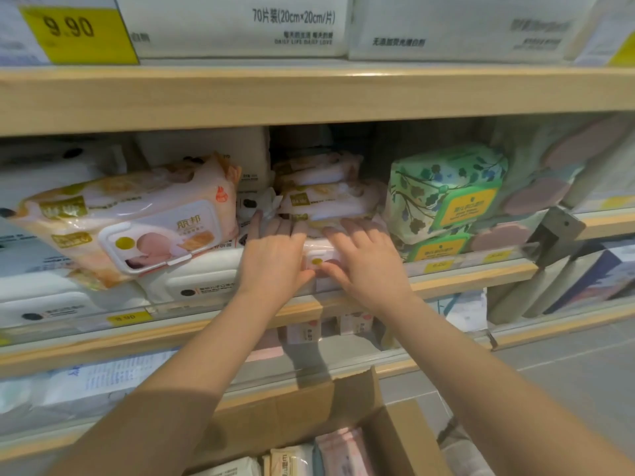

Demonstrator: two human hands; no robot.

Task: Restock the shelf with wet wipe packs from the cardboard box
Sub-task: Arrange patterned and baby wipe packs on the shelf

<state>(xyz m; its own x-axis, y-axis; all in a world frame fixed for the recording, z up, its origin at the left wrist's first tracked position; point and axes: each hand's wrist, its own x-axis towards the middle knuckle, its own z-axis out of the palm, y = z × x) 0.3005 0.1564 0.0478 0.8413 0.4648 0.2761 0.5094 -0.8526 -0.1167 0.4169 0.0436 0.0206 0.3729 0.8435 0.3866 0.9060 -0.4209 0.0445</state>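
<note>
restocking looks midway: pink soft-film packs point(323, 187) already stack at frame centre on the wooden shelf point(446, 280), while more wait in the cardboard box point(350, 400) at the bottom. both hands, left point(275, 252) and right point(364, 255), lie flat with fingers spread, pressing a glossy hard-lidded pack point(318, 259) into place.

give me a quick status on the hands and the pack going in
Left hand and right hand both flat on pink wet wipe pack, pushing it onto middle shelf. Stacked pink packs directly behind.
</note>
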